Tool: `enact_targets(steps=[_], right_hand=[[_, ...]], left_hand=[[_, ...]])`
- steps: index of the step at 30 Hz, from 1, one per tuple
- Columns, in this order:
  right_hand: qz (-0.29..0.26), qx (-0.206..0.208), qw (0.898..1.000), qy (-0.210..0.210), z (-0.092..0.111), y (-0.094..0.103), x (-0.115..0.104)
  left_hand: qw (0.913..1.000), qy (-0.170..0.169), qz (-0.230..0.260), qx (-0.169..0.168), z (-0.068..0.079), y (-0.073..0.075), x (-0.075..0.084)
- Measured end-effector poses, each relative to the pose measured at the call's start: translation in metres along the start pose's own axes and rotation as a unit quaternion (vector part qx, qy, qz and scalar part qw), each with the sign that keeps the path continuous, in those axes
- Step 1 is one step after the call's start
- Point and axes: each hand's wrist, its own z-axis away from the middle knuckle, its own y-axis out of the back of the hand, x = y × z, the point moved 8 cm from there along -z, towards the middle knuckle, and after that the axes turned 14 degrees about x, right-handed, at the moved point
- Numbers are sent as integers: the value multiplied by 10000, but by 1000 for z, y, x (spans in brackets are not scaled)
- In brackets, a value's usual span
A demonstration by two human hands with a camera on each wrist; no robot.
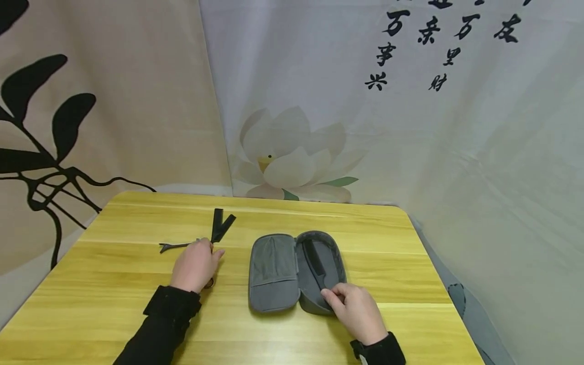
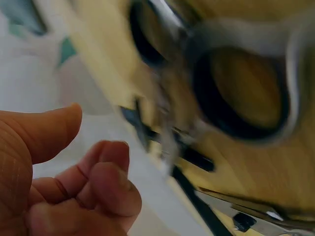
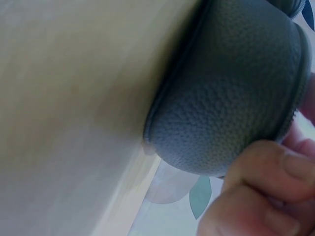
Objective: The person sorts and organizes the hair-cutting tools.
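A grey zip case [image 1: 274,296] lies unfolded on the table, its flat pocketed half on the left and deeper half on the right. Inside the deeper half is a black comb [image 1: 314,258], teeth end away from me. My right hand [image 1: 360,309] pinches the comb's handle end at the near rim; in the right wrist view its curled fingers [image 3: 266,167] are beside the zipper edge. My left hand [image 1: 195,266] is over the tools at left, with thumb and fingers apart and nothing between them. Close by are scissors [image 2: 204,93] with black-lined finger rings.
Two flat black strips [image 1: 217,225] form a V beyond my left hand. A thin dark tool with a forked end [image 1: 172,247] points left. Another metal tool [image 2: 266,211] shows low in the left wrist view. The wooden table [image 1: 388,243] backs onto a printed curtain [image 1: 401,142].
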Motion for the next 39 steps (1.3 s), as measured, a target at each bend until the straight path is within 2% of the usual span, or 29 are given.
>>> enact_targets(steps=[4,7,9,15,22,28,35,39], right_hand=[[-42,21,10000,17,1,1,2],[-118,-13,9999,21,1,1,3],[-153,-31,9999,-3,1,2,4],[-134,-45,9999,-61,0,2,3],[-161,-79,9998,-46,1,2,2],[-164,-107,9998,-41,-1,1,2],[-139,-120,9998,-64,0,1,2],[-139,-141,9997,-106,0,0,3]], left_hand=[[9972,93,-581,-467,-21,-20,-19],[9918,306,-900,-852,-28,-33,-31],[9897,304,-1026,-955,-31,-38,-33],[9901,199,-1026,-940,-33,-39,-32],[9879,411,-1018,-1093,-31,-40,-35],[9884,613,-816,-1124,-31,-36,-38],[9917,632,-589,-955,-30,-28,-39],[9948,572,-325,-780,-26,-19,-31]])
